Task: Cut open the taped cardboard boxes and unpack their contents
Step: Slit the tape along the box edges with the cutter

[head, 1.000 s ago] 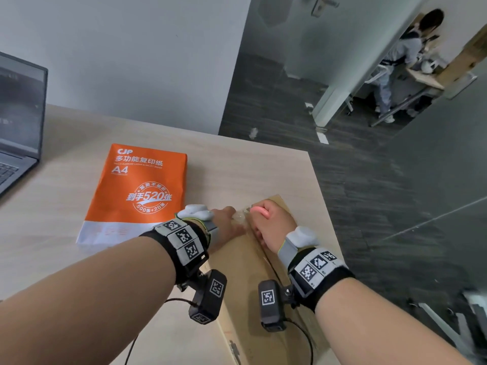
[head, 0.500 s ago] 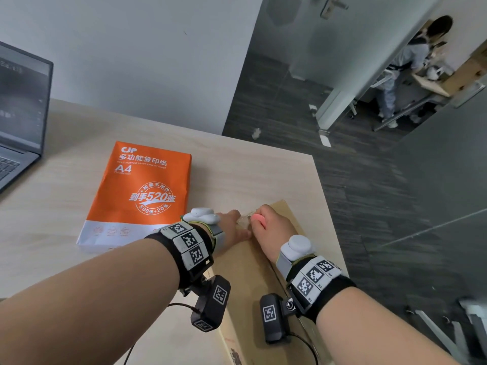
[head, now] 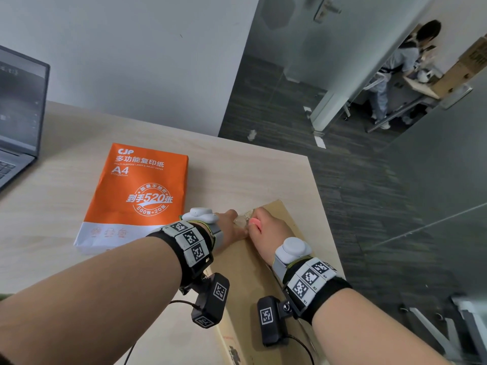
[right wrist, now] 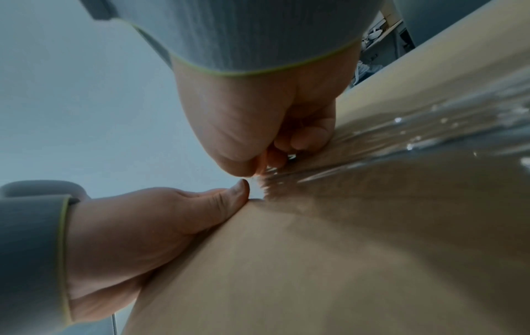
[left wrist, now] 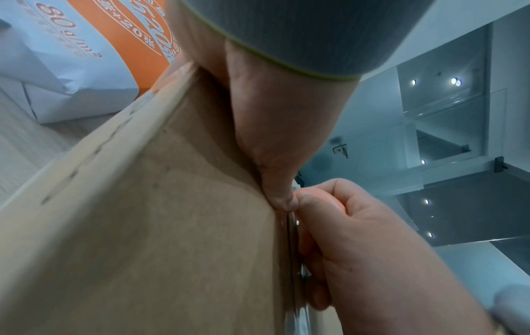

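A flat brown cardboard box (head: 250, 280) lies near the table's right edge, with clear tape (right wrist: 430, 127) running along its top seam. My left hand (head: 229, 225) grips the box's far end; its thumb (right wrist: 223, 204) lies on top beside the seam, and its other fingers are hidden past the edge. My right hand (head: 266, 230) is curled into a fist round a small pink cutter (head: 254, 222) at the far end of the seam, next to the left thumb. Crumpled tape (head: 241, 219) shows between the two hands. The blade is hidden.
An orange ream of A4 paper (head: 139, 193) lies just left of the box. An open laptop (head: 18, 114) stands at the far left. The table's right edge (head: 324, 206) runs close beside the box. Beyond a glass door a person (head: 395, 75) stands at a desk.
Both hands stay at the far end of the box's seam. Only the head view has shifted a little.
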A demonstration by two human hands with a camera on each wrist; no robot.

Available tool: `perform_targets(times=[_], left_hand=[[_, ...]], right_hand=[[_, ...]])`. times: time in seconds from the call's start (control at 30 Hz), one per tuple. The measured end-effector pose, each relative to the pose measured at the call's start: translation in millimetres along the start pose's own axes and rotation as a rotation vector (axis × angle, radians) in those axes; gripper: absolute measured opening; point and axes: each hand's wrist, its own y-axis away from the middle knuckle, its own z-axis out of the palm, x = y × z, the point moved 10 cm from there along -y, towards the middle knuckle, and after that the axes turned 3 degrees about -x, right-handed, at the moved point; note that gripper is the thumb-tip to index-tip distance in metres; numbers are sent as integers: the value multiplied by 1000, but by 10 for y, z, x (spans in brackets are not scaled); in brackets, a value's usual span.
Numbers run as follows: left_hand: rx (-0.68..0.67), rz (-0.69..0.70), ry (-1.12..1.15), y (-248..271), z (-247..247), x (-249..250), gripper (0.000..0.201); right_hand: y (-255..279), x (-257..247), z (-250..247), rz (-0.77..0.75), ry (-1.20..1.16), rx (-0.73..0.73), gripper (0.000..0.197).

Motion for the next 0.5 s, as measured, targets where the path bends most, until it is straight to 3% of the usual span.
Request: perform_targets(times=[0.5], left_hand=[[57,-50,-22,41,-17,-16,58]], right_hand=[[536,376,69,60,-2,15,15]])
